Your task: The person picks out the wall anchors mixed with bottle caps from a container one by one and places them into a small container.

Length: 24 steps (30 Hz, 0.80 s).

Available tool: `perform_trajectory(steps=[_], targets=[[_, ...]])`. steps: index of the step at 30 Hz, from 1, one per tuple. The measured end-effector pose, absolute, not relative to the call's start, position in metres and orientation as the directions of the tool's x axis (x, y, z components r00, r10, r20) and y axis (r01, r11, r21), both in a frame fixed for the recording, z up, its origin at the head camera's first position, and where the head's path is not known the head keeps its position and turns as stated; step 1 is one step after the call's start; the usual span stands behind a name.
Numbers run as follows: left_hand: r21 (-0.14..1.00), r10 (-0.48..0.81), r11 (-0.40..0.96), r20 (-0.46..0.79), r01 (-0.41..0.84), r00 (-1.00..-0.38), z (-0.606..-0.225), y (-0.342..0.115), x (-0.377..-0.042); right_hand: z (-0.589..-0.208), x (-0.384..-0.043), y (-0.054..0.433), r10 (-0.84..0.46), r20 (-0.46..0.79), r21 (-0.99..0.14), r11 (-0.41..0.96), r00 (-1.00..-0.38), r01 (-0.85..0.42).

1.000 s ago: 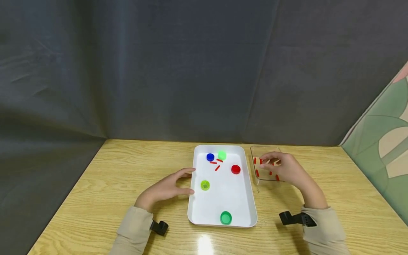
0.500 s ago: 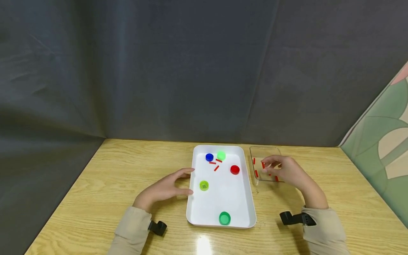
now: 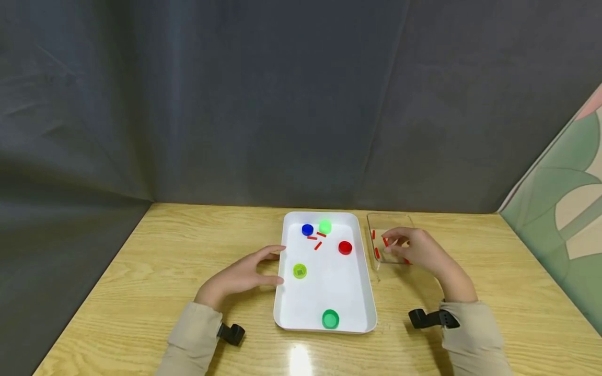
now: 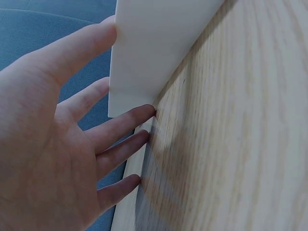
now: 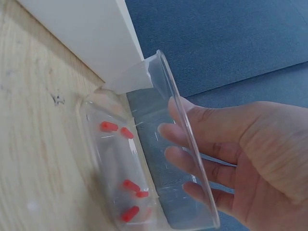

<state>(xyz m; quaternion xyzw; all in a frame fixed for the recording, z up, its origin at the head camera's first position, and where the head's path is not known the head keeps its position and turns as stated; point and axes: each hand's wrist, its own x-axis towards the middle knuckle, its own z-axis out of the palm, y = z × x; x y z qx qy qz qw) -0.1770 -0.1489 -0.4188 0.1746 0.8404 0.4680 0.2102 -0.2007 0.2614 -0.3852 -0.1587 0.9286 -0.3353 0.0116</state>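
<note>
My left hand (image 3: 242,274) rests its thumb and a fingertip against the left wall of a white tray (image 3: 336,292), fingers spread. Inside that tray lie blue (image 3: 308,230), light green (image 3: 325,226), red (image 3: 345,247), yellow-green (image 3: 299,270) and green (image 3: 331,319) round caps, with 3 thin red sticks (image 3: 317,245). Over a clear plastic box (image 3: 392,215), my right hand (image 3: 418,249) pinches a short red stick (image 3: 385,242) between thumb and forefinger. The thumb seems to hide that stick in the right wrist view. Several more red sticks (image 5: 130,213) lie on the box floor.
The clear box stands close to the tray's right side on a wooden table (image 3: 202,230). A dark cloth screen (image 3: 282,104) rises behind and to the left. A patterned panel (image 3: 564,209) stands at the far right.
My right hand and the red stick at its fingertips have shifted slightly toward me inside the box, and the stick has tilted. My left hand keeps its place at the tray wall.
</note>
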Motion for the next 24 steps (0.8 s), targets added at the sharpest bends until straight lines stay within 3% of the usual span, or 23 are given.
perform_trajectory(steps=[17,24], targets=[[0.859,0.510,0.497,-0.174,0.123,-0.842,-0.4195,-0.1493,-0.1776,-0.3811,-0.1994,0.2622,-0.274,0.046,-0.647,0.725,-0.961,-0.237],[0.856,0.499,0.504,-0.183,0.112,-0.847,-0.4197,-0.1486,-0.1765,-0.3805,-0.1971,0.2595,-0.286,0.083,-0.638,0.721,-0.955,-0.271]])
